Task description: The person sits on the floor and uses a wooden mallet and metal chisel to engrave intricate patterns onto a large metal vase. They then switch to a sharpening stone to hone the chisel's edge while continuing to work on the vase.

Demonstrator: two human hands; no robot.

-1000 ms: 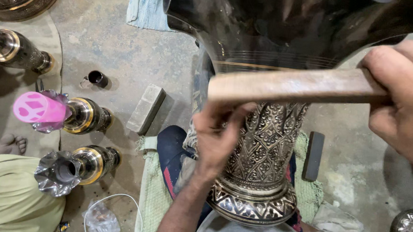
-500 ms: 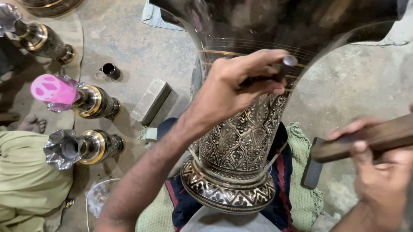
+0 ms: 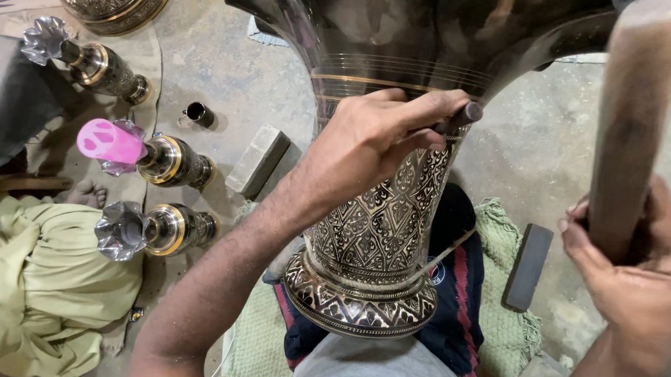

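Head cam: left hand point(image 3: 371, 139) fingers pinch thin dark chisel point(image 3: 459, 117) on engraved brass vase point(image 3: 376, 232), right hand point(image 3: 637, 264) at 3 o'clock gripping wooden mallet point(image 3: 628, 124); I'd strike square.

We see a tall engraved brass vase point(image 3: 380, 224) at centre, upright, its dark flared mouth filling twelve o'clock; a thin dark chisel point(image 3: 461, 117) rests against its neck; a brown wooden mallet point(image 3: 632, 116) stands near-vertical at three o'clock.

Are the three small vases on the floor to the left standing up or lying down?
Lying down. Each small vase rests on its side on the floor, fluted mouth pointing left, base right; the middle one has a pink cover.
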